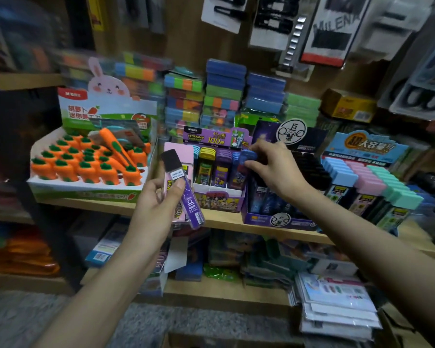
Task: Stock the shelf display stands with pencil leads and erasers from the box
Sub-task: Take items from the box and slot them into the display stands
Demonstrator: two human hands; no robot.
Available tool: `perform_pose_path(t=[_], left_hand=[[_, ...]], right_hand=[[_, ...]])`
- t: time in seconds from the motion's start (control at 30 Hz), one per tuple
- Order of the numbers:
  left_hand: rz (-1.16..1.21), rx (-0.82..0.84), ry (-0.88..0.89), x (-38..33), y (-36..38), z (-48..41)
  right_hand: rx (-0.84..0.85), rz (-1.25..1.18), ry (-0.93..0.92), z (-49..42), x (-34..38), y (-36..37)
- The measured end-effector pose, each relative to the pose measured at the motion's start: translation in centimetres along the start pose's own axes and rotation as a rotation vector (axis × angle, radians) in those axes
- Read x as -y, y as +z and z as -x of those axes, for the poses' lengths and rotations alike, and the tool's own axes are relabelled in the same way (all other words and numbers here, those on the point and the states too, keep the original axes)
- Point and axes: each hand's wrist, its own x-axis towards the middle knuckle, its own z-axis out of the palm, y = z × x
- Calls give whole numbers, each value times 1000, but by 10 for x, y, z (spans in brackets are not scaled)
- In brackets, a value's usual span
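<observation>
My left hand (154, 204) grips a purple pencil lead case with a black cap (186, 194) together with a pink case behind it, held in front of the shelf edge. My right hand (274, 167) pinches a blue-capped lead case (248, 156) at the top of the purple display stand (269, 218), beside rows of black-capped cases (309, 167). To its left stands the Ultraman lead stand (219, 169) with yellow, purple and blue cases. The box is not in view.
A carrot eraser tray (86, 167) fills the shelf's left end. A blue stand with blue, pink and teal cases (372, 177) stands at the right. Stacked colourful packs line the back wall. Hanging cards dangle above. Lower shelves hold packets and booklets (337, 305).
</observation>
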Motion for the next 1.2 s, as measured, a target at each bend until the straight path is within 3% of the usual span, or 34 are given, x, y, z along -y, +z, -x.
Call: perform_pose_path(t=[0.17, 0.37, 0.47, 0.57, 0.6, 0.8, 1.0, 1.2], left_hand=[[-1, 27, -1, -1, 5, 1], [5, 42, -16, -3, 7, 2], [2, 60, -22, -2, 10, 4], [12, 100, -48, 3, 18, 8], [3, 120, -52, 4, 23, 9], [-8, 193, -62, 14, 54, 23], [-52, 225, -67, 26, 92, 37], [-137, 259, -99, 31, 106, 32]], right_hand=[[-120, 269, -149, -2, 4, 12], [25, 482, -205, 4, 4, 17], [-51, 200, -159, 18, 18, 5], [140, -485, 100, 37, 43, -12], [185, -604, 168, 44, 50, -14], [236, -863, 440, 71, 48, -20], [179, -968, 470, 98, 9, -43], [-184, -852, 424, 87, -41, -88]])
